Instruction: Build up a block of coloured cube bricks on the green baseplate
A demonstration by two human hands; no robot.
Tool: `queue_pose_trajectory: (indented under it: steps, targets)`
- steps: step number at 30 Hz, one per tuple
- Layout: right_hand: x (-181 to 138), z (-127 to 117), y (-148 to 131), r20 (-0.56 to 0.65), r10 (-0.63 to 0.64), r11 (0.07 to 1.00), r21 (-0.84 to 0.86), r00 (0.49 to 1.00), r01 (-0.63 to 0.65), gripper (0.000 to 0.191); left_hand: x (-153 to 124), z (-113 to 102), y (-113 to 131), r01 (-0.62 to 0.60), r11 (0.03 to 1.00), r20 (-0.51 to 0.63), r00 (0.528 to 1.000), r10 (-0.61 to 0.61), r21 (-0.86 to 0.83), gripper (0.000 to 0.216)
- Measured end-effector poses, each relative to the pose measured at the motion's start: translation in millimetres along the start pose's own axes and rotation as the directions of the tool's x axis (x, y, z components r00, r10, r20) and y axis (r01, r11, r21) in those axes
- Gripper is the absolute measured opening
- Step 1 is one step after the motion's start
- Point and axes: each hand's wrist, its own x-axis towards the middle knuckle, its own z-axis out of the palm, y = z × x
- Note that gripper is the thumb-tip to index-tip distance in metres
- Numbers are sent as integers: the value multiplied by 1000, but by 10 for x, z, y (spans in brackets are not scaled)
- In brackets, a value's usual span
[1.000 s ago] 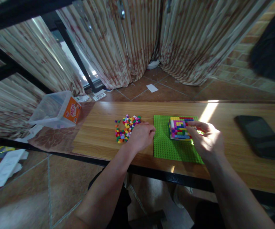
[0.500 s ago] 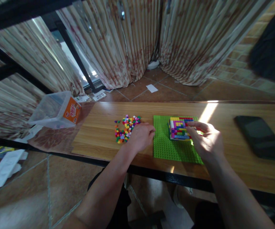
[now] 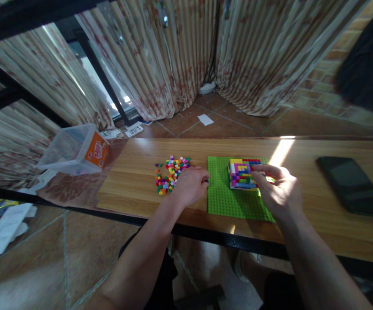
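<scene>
My left hand (image 3: 191,184) is closed beside the left edge of the green baseplate (image 3: 219,202). A small dark bluish brick (image 3: 206,181) shows at its fingertips. My right hand (image 3: 280,187) is at the right side of a block of multicoloured toy bricks (image 3: 240,174) built on the baseplate. Its thumb and forefinger are pinched together at the block's top; whatever is between them is too small to make out. Part of the block's right end is hidden behind these fingers. Left of my left hand lies a pile of loose coloured bricks (image 3: 163,185), partly covered by that hand.
A dark tablet (image 3: 354,185) lies on the wooden table (image 3: 128,181) at the right. Beyond the table's left end stands a clear plastic box (image 3: 66,150) with an orange label. Curtains (image 3: 186,56) hang behind, and a white paper (image 3: 205,119) lies on the floor.
My left hand has turned slightly, and a dark brick now shows at its fingertips. The right hand stays pinched at the brick block with almost no movement.
</scene>
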Motion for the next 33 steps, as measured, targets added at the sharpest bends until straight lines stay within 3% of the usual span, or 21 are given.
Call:
queue_pose_trajectory:
  steps: [18, 33]
  targets:
    - [32, -4, 104, 12, -29, 998, -58, 1000, 30, 27, 17, 52, 47, -18, 991, -2, 1000, 18, 132, 17]
    - [12, -10, 31, 27, -20, 999, -24, 999, 21, 29, 28, 115, 82, 10, 987, -74, 997, -22, -158, 33]
